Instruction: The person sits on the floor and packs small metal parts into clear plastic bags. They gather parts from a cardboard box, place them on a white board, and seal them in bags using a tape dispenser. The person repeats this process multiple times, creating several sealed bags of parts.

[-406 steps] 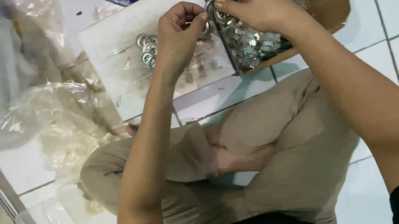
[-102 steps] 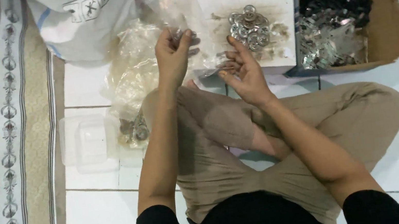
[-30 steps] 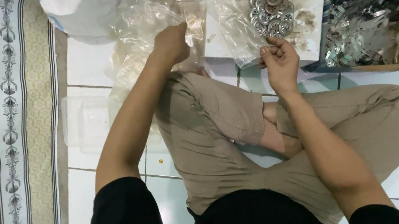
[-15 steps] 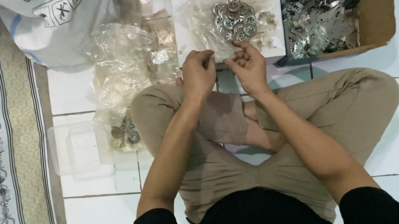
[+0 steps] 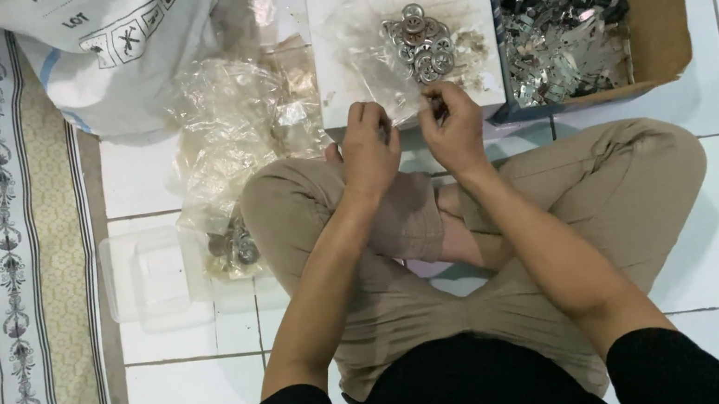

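I sit cross-legged on a white tiled floor. A white board (image 5: 339,55) lies in front of my knees with a pile of small metal rings (image 5: 419,42) on it. My left hand (image 5: 368,146) is closed at the board's near edge, its fingers curled on something too small to make out. My right hand (image 5: 454,128) is right beside it, fingertips pinched on a small metal piece just below the ring pile. The two hands almost touch.
A cardboard box (image 5: 665,9) of dark and shiny metal parts stands at the right. Crumpled clear plastic bags (image 5: 228,136) and a white printed sack (image 5: 122,48) lie at the left. A clear plastic container (image 5: 150,278) sits by my left knee, beside a patterned mat (image 5: 5,280).
My left hand came back from the plastic bags at the left and met my right hand at the board's near edge. Since half a second ago the hands have barely moved.
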